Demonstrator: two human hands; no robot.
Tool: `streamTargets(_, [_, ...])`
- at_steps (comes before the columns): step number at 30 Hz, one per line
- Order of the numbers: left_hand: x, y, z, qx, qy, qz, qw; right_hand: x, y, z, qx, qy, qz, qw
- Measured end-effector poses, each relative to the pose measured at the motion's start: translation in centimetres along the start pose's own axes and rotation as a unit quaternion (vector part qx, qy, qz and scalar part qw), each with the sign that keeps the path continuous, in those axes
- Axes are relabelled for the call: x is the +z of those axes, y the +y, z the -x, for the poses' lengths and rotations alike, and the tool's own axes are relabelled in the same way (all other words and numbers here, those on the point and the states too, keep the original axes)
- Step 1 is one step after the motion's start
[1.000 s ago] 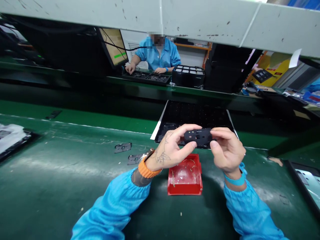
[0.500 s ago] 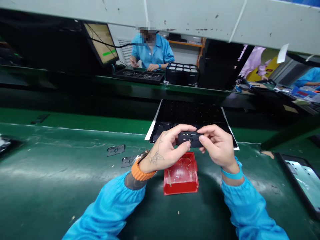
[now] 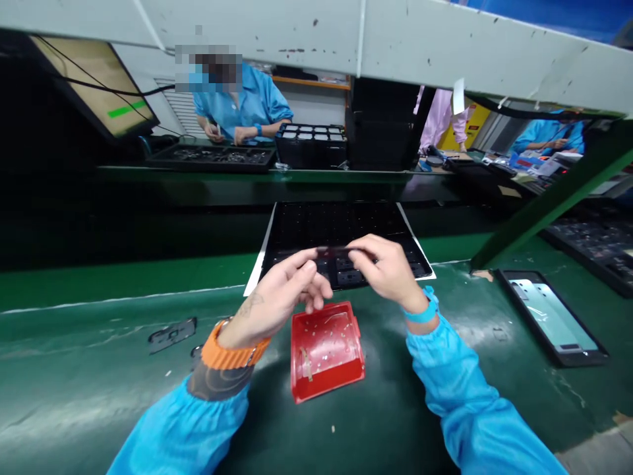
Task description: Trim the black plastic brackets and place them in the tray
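A thin black plastic part (image 3: 332, 251) is held nearly edge-on above the near edge of a large black tray (image 3: 341, 221). Thumb and fingers of my right hand (image 3: 388, 269) pinch its right end. My left hand (image 3: 279, 300) has thumb and index finger at the left end, its other fingers loosely curled below. Similar black parts (image 3: 349, 276) lie in the tray's near row, partly hidden by my hands. Below my hands a red bin (image 3: 327, 381) contains tiny scraps. One flat black plastic frame (image 3: 172, 335) rests left of my left wrist; another is mostly hidden behind that wrist.
At right, a black-rimmed tray (image 3: 558, 356) holds a pale glossy panel. A green slanted post (image 3: 539, 198) rises behind it. A grey beam (image 3: 316, 39) crosses overhead. Opposite, a co-worker (image 3: 237, 99) in blue sits between a monitor (image 3: 93, 82) and a black box (image 3: 311, 148).
The black part has turned from showing its broad face to nearly edge-on. My left fingers have loosened. The view has swung right, so the scene appears shifted left.
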State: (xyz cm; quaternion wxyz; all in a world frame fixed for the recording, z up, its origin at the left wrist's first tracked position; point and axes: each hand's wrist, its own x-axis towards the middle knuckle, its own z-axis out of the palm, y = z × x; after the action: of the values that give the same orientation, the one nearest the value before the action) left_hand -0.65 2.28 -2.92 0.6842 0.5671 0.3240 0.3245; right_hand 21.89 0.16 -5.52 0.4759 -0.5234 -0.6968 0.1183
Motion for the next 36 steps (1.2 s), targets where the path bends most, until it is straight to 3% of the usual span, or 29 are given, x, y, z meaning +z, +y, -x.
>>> streamTargets(2, [-0.8, 0.5, 0.4, 0.015, 0.016, -0.071, 0.997, -2.2, 3.8, -0.6, 0.128, 0.027, 0.042, 0.990])
streamTargets(5, [-3.4, 0.9, 1.5, 0.036, 0.080, -0.193, 0.977, -6.2, 10.5, -0.9, 0.224, 0.064, 0.111, 0.966])
streamTargets(7, [-6.1, 0.1, 2.7, 0.027, 0.131, -0.294, 0.947, -7.9, 14.5, -0.8, 0.278, 0.058, 0.150, 0.947])
streamTargets(9, [-9.0, -1.9, 4.4, -0.014, 0.177, -0.417, 0.891, -8.5, 17.6, -0.5, 0.312, 0.032, 0.173, 0.934])
streamTargets(12, [-12.7, -5.8, 7.7, -0.020, 0.264, -0.572, 0.776, -7.9, 20.4, -0.1, 0.336, -0.005, 0.195, 0.921])
streamTargets(15, [-14.6, -9.1, 10.8, 0.006, 0.229, -0.667, 0.709, -6.8, 21.7, 0.0, 0.340, -0.023, 0.219, 0.914])
streamTargets(17, [-15.0, -10.4, 12.1, 0.005, 0.232, -0.691, 0.685, -6.4, 22.0, 0.0, 0.337, -0.026, 0.239, 0.910])
streamTargets(19, [-15.1, -11.2, 12.7, -0.001, 0.233, -0.689, 0.687, -6.2, 22.2, 0.0, 0.332, -0.023, 0.260, 0.907])
streamTargets(26, [-15.9, -12.7, 12.5, 0.022, 0.258, -0.604, 0.754, -6.6, 22.6, 0.5, 0.295, 0.027, 0.290, 0.910])
streamTargets(30, [-15.2, -11.9, 12.5, -0.006, 0.207, -0.556, 0.805, -7.3, 21.6, 0.5, 0.242, 0.068, 0.255, 0.934])
streamTargets(33, [-14.1, -11.1, 12.6, -0.030, 0.192, -0.538, 0.820, -8.5, 20.3, 0.2, 0.180, 0.128, 0.202, 0.954])
streamTargets(36, [-13.8, -10.6, 12.4, -0.054, 0.213, -0.523, 0.823, -9.8, 19.4, -0.8, 0.122, 0.174, 0.141, 0.967])
